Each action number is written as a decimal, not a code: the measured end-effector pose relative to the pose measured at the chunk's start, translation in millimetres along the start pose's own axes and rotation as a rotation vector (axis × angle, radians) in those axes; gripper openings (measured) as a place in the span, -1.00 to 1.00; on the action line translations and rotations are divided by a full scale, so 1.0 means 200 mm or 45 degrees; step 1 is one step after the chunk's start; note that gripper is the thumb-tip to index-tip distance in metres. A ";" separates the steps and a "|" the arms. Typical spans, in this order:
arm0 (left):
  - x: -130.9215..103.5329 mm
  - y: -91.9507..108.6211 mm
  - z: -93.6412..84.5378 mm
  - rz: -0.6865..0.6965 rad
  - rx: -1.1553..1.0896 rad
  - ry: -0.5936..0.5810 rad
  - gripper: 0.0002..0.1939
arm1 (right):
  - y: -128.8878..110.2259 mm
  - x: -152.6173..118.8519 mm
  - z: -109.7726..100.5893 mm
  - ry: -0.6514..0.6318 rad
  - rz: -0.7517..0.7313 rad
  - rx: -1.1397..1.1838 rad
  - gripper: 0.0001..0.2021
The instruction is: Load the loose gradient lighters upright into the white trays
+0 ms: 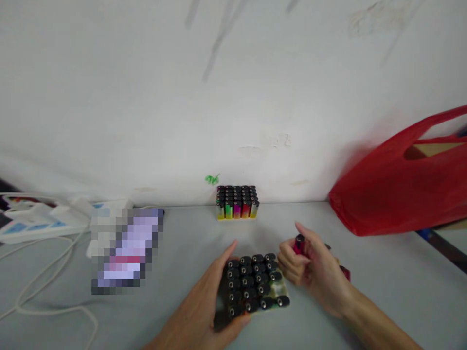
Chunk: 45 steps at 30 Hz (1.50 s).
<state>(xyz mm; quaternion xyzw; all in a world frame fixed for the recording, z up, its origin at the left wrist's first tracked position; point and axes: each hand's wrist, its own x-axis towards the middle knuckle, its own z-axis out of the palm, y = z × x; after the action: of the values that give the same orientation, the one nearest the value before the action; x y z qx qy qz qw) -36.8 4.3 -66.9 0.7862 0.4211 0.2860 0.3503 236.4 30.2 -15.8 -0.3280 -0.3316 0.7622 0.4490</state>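
My left hand [209, 301] grips the left side of a block of lighters [251, 281], thumb at the near edge and a finger at the far edge. The black tops of the lighters face up in rows, with a gap [279, 290] towards the right side. Just right of the block, my right hand [314, 272] is closed around a single red lighter [299, 244], its dark top showing above the fingers. Partly hidden behind the right wrist lie small red and yellowish things [345, 273], perhaps more lighters.
A full block of colourful lighters [237, 201] stands against the white wall. At left are a phone [129, 250], a white power strip [47, 221] and loose white cables [54, 308]. A red bag [404, 180] sits at the right on the grey table [175, 233].
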 end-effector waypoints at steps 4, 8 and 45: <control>0.00 -0.01 0.01 0.025 -0.005 0.007 0.17 | 0.02 0.01 0.01 0.060 -0.022 0.034 -0.36; 0.00 -0.03 0.01 0.021 -0.004 -0.001 0.18 | 0.01 0.01 0.01 0.095 -0.007 0.072 -0.40; 0.00 -0.03 0.01 0.013 -0.001 -0.013 0.14 | 0.00 0.02 0.04 0.243 -0.176 -0.215 -0.61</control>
<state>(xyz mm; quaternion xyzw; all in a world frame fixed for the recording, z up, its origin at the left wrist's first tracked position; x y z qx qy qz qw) -38.6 5.7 -73.6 0.7896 0.4154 0.2840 0.3513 229.0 32.2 -12.3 -0.4121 -0.3721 0.6641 0.5007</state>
